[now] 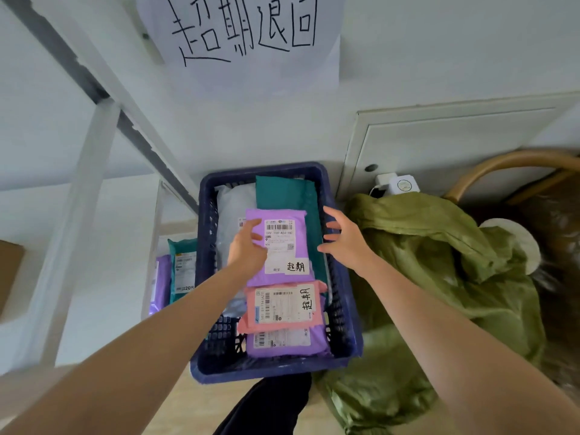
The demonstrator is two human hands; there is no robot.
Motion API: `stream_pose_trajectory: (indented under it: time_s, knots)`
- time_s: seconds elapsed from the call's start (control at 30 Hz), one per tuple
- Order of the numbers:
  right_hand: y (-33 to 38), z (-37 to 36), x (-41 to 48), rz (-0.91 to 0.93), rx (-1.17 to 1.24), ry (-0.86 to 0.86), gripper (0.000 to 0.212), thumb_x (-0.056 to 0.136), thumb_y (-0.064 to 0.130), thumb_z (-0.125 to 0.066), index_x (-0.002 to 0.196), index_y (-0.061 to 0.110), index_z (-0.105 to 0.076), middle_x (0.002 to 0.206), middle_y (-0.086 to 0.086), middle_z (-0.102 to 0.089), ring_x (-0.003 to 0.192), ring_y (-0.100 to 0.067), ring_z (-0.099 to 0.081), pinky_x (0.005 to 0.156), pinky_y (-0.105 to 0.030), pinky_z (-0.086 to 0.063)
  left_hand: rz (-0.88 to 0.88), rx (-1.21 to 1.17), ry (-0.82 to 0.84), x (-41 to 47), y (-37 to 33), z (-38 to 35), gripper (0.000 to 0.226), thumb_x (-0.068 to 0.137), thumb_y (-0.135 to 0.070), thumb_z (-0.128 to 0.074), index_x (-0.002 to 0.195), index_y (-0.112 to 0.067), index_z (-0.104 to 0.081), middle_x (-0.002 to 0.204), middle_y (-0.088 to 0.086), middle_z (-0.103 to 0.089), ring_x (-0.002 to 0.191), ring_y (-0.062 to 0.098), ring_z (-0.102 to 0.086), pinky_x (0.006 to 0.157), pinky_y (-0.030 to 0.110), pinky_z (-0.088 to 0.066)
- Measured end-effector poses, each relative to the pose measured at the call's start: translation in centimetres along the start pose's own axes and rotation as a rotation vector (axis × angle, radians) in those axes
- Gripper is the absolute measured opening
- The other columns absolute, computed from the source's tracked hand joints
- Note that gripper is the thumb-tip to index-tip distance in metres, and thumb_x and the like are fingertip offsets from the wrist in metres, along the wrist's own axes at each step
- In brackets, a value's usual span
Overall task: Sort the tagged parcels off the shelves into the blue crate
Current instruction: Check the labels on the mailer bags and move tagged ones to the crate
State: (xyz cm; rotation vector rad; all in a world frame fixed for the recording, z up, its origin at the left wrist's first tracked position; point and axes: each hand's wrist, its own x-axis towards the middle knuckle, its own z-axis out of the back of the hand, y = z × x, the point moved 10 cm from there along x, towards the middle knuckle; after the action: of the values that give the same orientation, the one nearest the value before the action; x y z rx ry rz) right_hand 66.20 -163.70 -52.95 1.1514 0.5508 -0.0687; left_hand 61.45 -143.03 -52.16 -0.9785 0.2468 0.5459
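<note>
Over the far half of the blue crate [204, 277], which stands on the floor against the wall, the left hand [246, 246] holds a purple parcel [282, 215] by its left edge, fingers bent over onto the printed label. A white handwritten tag [295, 265] is stuck at the near right corner of that label. The right hand [345, 240] hovers just beside the parcel's right edge, above the crate's right rim, fingers spread and grasping nothing.

The purple parcel lies on top of the others in the crate. Its near edge overlaps a pink parcel [282, 306], also tagged, and this in turn covers part of a second purple parcel [288, 343] at the crate's near end. Under them, toward the far end, lie a teal parcel [285, 193] and a pale plastic parcel [233, 202].

Left of the crate, a white shelf [78, 215] carries a teal parcel with a label [182, 265] and a purple one [161, 284] standing side by side. Right of the crate, crumpled green fabric [439, 262] is heaped on the floor. A handwritten paper sign [251, 39] hangs on the wall above.
</note>
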Motion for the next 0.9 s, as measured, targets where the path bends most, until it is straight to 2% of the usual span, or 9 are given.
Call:
stream_pose_trajectory:
  time_s: [0.17,0.27,0.43,0.53,0.6,0.7,0.77,0.83,0.9]
  knots:
    - [2.1,0.8,-6.1,0.067,-0.017,-0.028,0.085,0.078,-0.011,-0.068,0.146,0.021,-0.030,0.141,-0.011,-0.040,0.117,-0.027,-0.052,0.079,-0.028,-0.051,-0.057,-0.011,-0.008,-5.1,-1.1,0.7,0.065,0.084,0.013,-0.051,0.137,-0.023,-0.042,0.108,0.002,-0.054,0.068,0.008,-0.052,0.042,0.018,-0.041]
    - [2.9,0.9,-10.2,0.109,0.004,-0.043,0.085,0.077,-0.011,-0.069,0.146,0.020,-0.031,0.138,-0.011,-0.042,0.110,-0.023,-0.052,0.072,-0.021,-0.049,-0.115,-0.042,-0.013,-8.7,-1.3,1.0,0.065,0.083,0.014,-0.052,0.136,-0.022,-0.042,0.112,0.004,-0.055,0.072,0.009,-0.054,0.043,0.018,-0.042]
    - [3.6,1.0,-17.3,0.170,0.032,-0.066,0.086,0.075,-0.007,-0.073,0.146,0.020,-0.033,0.134,-0.009,-0.044,0.104,-0.019,-0.055,0.076,-0.025,-0.050,-0.171,-0.106,-0.025,-15.3,-0.9,1.0,0.065,0.084,0.012,-0.055,0.136,-0.023,-0.042,0.111,0.004,-0.055,0.078,0.013,-0.057,0.063,0.037,-0.056]
    - [2.8,0.2,-21.3,0.190,0.046,-0.050,0.085,0.076,-0.005,-0.073,0.146,0.020,-0.032,0.133,-0.009,-0.045,0.100,-0.017,-0.056,0.058,-0.016,-0.049,-0.199,-0.125,-0.029,-19.7,0.1,0.9,0.062,0.085,0.008,-0.057,0.136,-0.024,-0.043,0.109,0.002,-0.057,0.074,0.013,-0.057,0.056,0.029,-0.051]
    - [2.0,-0.3,-23.5,0.195,0.031,-0.042,0.085,0.077,-0.004,-0.073,0.147,0.021,-0.032,0.137,-0.010,-0.043,0.098,-0.015,-0.057,0.051,-0.014,-0.049,-0.189,-0.149,-0.038,-22.6,1.4,1.0,0.061,0.085,0.008,-0.057,0.134,-0.024,-0.044,0.106,0.001,-0.058,0.076,0.016,-0.059,0.058,0.030,-0.052]
    - [0.9,-1.2,-26.5,0.204,0.003,-0.035,0.084,0.078,-0.004,-0.073,0.146,0.023,-0.032,0.139,-0.012,-0.043,0.087,-0.006,-0.060,0.055,-0.015,-0.051,-0.158,-0.164,-0.056,-26.5,3.6,1.2,0.059,0.084,0.009,-0.058,0.134,-0.021,-0.046,0.103,0.002,-0.058,0.084,0.018,-0.060,0.064,0.032,-0.055]
    - [0.4,-1.9,-28.3,0.215,0.002,-0.029,0.084,0.077,-0.005,-0.073,0.146,0.023,-0.034,0.135,-0.011,-0.046,0.098,-0.013,-0.061,0.063,-0.018,-0.051,-0.143,-0.152,-0.050,-28.7,5.0,1.1,0.057,0.085,0.009,-0.058,0.132,-0.020,-0.046,0.105,0.002,-0.059,0.082,0.016,-0.060,0.056,0.024,-0.053]
    - [-0.3,-2.9,-30.1,0.219,0.019,-0.011,0.083,0.076,-0.007,-0.073,0.145,0.022,-0.035,0.125,-0.007,-0.052,0.098,-0.013,-0.061,0.067,-0.021,-0.053,-0.127,-0.168,-0.032,-30.6,6.3,1.0,0.059,0.084,0.011,-0.057,0.132,-0.020,-0.045,0.105,0.003,-0.060,0.081,0.020,-0.061,0.058,0.026,-0.052]
    - [-1.2,-4.0,-31.6,0.216,0.025,0.009,0.084,0.075,-0.007,-0.073,0.144,0.024,-0.036,0.127,-0.005,-0.051,0.104,-0.017,-0.061,0.074,-0.026,-0.057,-0.116,-0.172,-0.031,-32.4,7.4,1.1,0.061,0.084,0.011,-0.057,0.135,-0.020,-0.044,0.108,0.005,-0.060,0.080,0.024,-0.060,0.058,0.029,-0.050]
